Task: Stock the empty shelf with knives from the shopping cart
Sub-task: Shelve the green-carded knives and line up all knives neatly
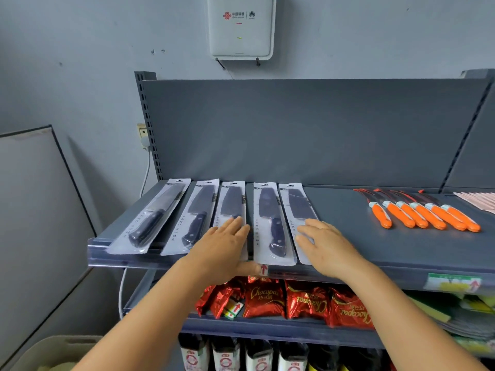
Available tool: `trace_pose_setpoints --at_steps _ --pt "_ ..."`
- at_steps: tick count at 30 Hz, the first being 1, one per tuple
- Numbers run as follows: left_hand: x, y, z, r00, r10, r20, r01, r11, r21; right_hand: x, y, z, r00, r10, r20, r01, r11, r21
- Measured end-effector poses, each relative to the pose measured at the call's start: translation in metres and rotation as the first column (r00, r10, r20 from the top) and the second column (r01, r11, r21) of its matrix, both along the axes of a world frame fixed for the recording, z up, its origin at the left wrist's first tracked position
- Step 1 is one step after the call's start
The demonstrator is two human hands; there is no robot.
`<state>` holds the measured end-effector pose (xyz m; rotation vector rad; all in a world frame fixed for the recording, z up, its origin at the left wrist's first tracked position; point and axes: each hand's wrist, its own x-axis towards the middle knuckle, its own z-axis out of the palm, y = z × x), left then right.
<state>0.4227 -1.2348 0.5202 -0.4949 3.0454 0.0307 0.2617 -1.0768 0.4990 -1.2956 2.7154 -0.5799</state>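
Several packaged dark-handled knives lie side by side on the grey top shelf (348,236), blades pointing to the back. My left hand (227,245) lies flat with straight fingers on the third knife pack (231,202) from the left. My right hand (324,245) rests flat on the rightmost knife pack (297,204). Between my hands lies another knife pack (269,223), untouched. Two more packs (152,215) lie at an angle at the left end. The shopping cart is out of view.
A row of orange-handled knives (420,215) lies on the shelf's right part, with pale items (479,200) beyond them. Red snack bags (294,301) fill the shelf below, bottles (241,354) lower still. A grey board (40,196) leans at the left; a beige bin (59,349) sits bottom left.
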Motion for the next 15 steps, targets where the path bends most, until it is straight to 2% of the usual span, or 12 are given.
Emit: trace_pose_setpoints --at_steps 4,10,15 --pt "-0.003 -0.001 0.003 1.000 0.012 -0.001 -0.012 0.993 0.114 -0.009 -0.002 -0.006 0.999 0.052 0.006 -0.052 0.999 0.004" --pt "-0.002 -0.002 0.012 0.998 0.015 0.060 -0.019 0.997 0.070 -0.012 0.001 -0.003 0.996 0.088 -0.020 -0.087 0.996 0.026" --pt "-0.001 0.005 0.017 0.994 0.059 0.087 -0.068 0.991 0.112 -0.010 0.003 0.002 0.994 0.111 -0.024 -0.110 0.993 0.050"
